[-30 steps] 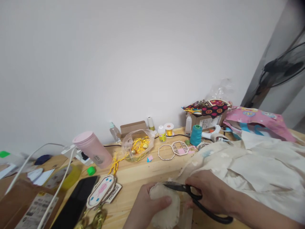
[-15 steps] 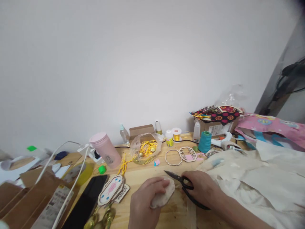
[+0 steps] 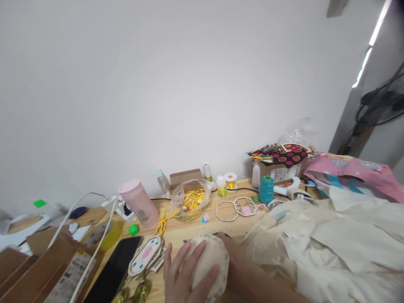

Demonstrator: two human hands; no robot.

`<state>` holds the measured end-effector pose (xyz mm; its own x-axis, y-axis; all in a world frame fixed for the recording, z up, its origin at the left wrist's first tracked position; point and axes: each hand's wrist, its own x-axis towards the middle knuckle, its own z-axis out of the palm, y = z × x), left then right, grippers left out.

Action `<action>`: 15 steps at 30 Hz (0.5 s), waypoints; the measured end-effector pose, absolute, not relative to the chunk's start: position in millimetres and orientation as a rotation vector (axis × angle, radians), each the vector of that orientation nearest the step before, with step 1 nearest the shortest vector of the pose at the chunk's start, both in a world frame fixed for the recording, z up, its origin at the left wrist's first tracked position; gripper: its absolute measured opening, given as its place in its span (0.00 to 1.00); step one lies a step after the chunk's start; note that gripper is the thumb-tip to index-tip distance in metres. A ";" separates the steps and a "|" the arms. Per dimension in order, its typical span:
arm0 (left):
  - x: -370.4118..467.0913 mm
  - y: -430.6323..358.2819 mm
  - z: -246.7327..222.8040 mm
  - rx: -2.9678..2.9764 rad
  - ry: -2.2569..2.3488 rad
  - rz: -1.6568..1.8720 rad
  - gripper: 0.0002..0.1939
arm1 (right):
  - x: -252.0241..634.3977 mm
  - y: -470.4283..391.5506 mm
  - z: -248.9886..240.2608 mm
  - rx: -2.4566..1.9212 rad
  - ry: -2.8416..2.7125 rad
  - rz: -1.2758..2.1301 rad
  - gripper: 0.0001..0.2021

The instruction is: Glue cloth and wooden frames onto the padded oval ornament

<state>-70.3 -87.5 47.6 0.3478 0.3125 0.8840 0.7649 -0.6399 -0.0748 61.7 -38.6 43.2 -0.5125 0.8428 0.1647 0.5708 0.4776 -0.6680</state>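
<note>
A: In the head view, what is the left hand (image 3: pixel 181 273) doing?

B: It is lying with fingers spread over a round cream fabric pad (image 3: pixel 208 261), pressing on it rather than closing around it. The pad is sitting on the wooden surface (image 3: pixel 195 229), at the near edge, just right of a wooden ornament with a pink and blue face (image 3: pixel 144 255).

A: And the right hand (image 3: pixel 232 248)?

B: Only its wrist and forearm are showing, coming in behind the pad from the right. The pad is hiding the fingers, so I cannot tell whether they are open or closed. A dark tip is poking out at the pad's upper left; too little is showing to name it.

A: What is lying around the pad?

B: Crumpled cream cloth (image 3: pixel 331 240) is spreading to its right. Behind the pad, a pink tumbler (image 3: pixel 139 203), a clear bag of yellow cord (image 3: pixel 190 199) and a teal thread spool (image 3: pixel 266 190) are standing farther back. A black phone (image 3: pixel 115 269) is lying left of the ornament.
</note>
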 end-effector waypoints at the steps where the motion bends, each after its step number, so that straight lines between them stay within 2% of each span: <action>1: -71.5 -87.7 47.9 -2.135 -0.932 -1.244 0.14 | 65.3 -37.8 43.7 -1.173 -2.215 0.782 0.08; 3: -74.1 -87.8 47.5 -2.128 -0.914 -1.252 0.14 | 75.9 -38.7 44.3 -1.182 -2.129 0.847 0.12; 7: -75.2 -87.5 39.5 -2.134 -0.949 -1.252 0.13 | 96.5 -55.6 42.1 -1.114 -1.884 1.125 0.31; 10: -67.1 -89.3 28.3 -2.175 -0.992 -1.348 0.14 | 100.4 -73.1 36.3 -0.986 -1.470 1.435 0.27; 12: -58.0 -93.9 20.7 -2.173 -1.157 -1.657 0.14 | 98.8 -81.5 30.6 -1.006 -1.293 1.431 0.25; 15: -44.3 -106.3 11.3 -1.933 -1.858 -2.566 0.13 | 94.0 -90.5 20.7 -1.093 -1.185 1.315 0.25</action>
